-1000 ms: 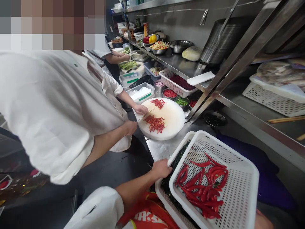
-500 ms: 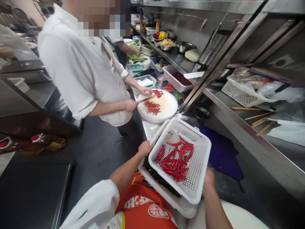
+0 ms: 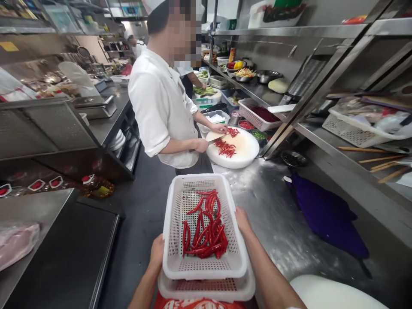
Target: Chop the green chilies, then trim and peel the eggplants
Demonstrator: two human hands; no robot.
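Observation:
A white perforated plastic basket [image 3: 199, 268] full of long red chili peppers [image 3: 206, 236] is held up in front of my body. Beneath it sits a second white basket [image 3: 244, 289], stacked with its front edge sticking out; its contents are mostly hidden. My left hand [image 3: 157, 251] grips the stack at its left side, the fingers partly out of sight. On the right side my right hand [image 3: 243, 219] is wrapped around the edge, its fingertips hidden too.
A co-worker in white [image 3: 161, 98] holds a knife [image 3: 217, 138] over sliced red peppers on a round white cutting board [image 3: 247, 150]. A purple cloth [image 3: 325, 210] lies on the steel counter [image 3: 257, 189]. Another white board [image 3: 328, 294] is at lower right. Oil bottles [image 3: 98, 185] stand left.
The stacked baskets have swung left, away from the counter, and are now straight in front of me. Both hands keep their hold. The view has turned left and up.

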